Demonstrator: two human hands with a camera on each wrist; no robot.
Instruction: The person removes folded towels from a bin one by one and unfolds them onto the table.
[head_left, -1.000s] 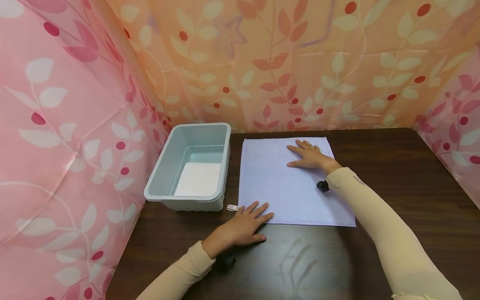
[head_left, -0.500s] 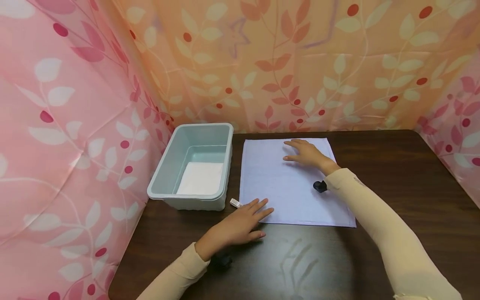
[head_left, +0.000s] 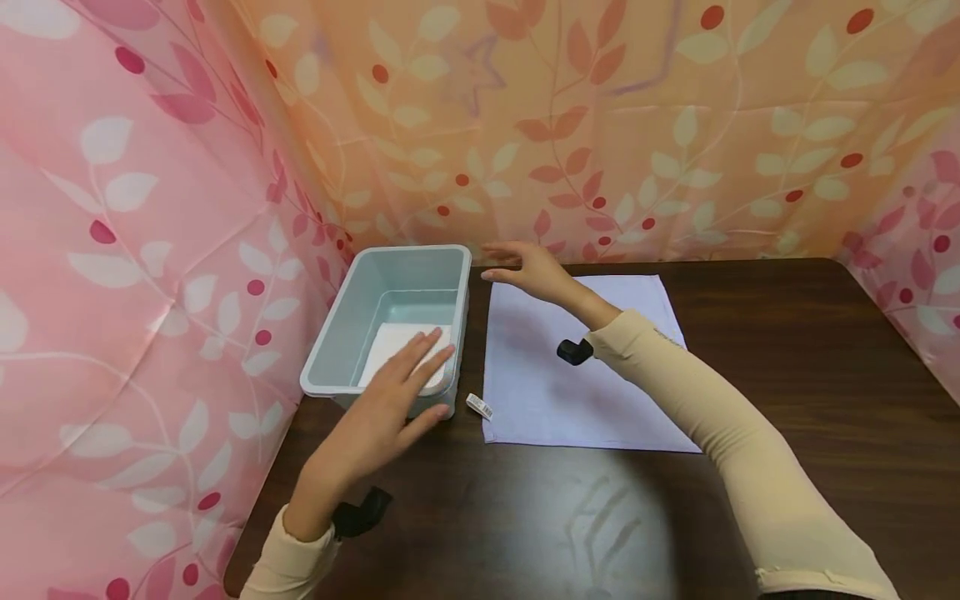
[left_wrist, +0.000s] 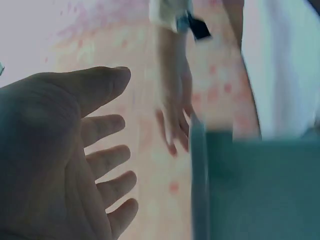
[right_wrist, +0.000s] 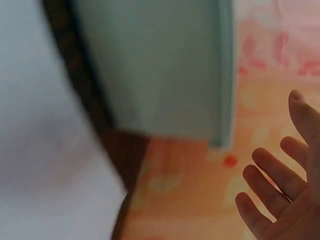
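Note:
A pale blue-green plastic basin point(head_left: 330, 350) stands at the left of the table with a flat white item point(head_left: 382, 346) on its bottom. My left hand point(head_left: 378, 417) is over the basin's near right corner, fingers spread, holding nothing; in the left wrist view the same hand point(left_wrist: 65, 145) shows its bare palm beside the basin wall point(left_wrist: 200, 190). My right hand point(head_left: 528, 271) hovers just right of the basin's far corner, fingers extended towards it. A lavender cloth point(head_left: 570, 400) lies flat under the right forearm, its small white tag point(head_left: 479, 406) sticking out at the left edge.
The dark wooden table point(head_left: 787, 350) ends at an orange floral curtain point(head_left: 637, 125) behind, with a pink floral curtain point(head_left: 150, 292) close along the left side. Faint smear marks point(head_left: 600, 525) show on the near tabletop.
Both hands have come off the cloth and moved left to the basin. The left rose from the cloth's near left corner; the right left its far part. The cloth still lies flat.

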